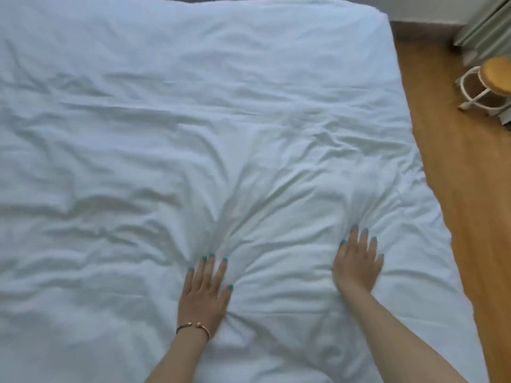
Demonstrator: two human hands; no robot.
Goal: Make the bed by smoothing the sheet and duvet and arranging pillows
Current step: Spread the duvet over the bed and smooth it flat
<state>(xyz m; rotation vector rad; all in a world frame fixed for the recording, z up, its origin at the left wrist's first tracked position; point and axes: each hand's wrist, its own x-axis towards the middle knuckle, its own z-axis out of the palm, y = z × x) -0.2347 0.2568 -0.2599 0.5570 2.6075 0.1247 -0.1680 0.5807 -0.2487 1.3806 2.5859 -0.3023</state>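
A white duvet [193, 134] covers the whole bed and is wrinkled, with creases fanning out from both hands. My left hand [206, 291] lies flat on the duvet near the lower middle, fingers straight and slightly spread, a gold bracelet on its wrist. My right hand [358, 261] presses flat on the duvet further right, fingers spread, close to the bed's right side. No pillow is in view.
Wooden floor [464, 189] runs along the bed's right edge. A small round stool [495, 78] with a wooden seat and white legs stands at the far right, beside a pale curtain or radiator [486, 26].
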